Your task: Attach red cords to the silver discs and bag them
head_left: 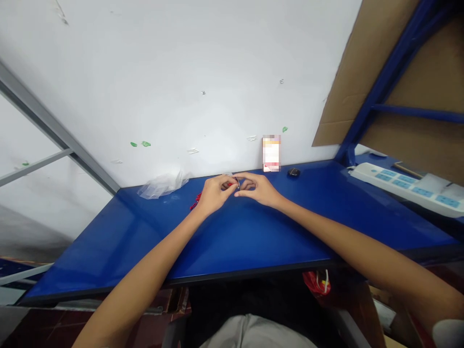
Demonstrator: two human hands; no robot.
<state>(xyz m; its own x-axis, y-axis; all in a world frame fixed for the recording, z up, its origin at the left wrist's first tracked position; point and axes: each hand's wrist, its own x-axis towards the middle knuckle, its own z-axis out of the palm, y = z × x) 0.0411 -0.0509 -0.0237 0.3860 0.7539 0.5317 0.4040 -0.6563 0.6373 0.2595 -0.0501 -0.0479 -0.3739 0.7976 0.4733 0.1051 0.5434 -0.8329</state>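
Observation:
My left hand [214, 192] is closed in a pinch over the blue tabletop. Between its thumb and fingers is a small red object [230, 183] with a thin dark, slightly shiny edge, too small to name. From the other side my right hand [260, 188] curves in, its index fingertip and thumb tip bracketing that edge. The fingers cover most of the object. Several red pieces [196, 201] lie on the table just left of my left wrist, partly hidden by it. Behind the left hand is a crumpled clear plastic bag [165, 184].
A lit phone-like rectangle [271, 153], blurred out, leans on the white wall. Beside it sits a black mouse-like object [294, 172]. A white power strip [409, 188] lies at the right, near the blue metal frame [384, 72]. The blue table [232, 246] ends in a dark front edge.

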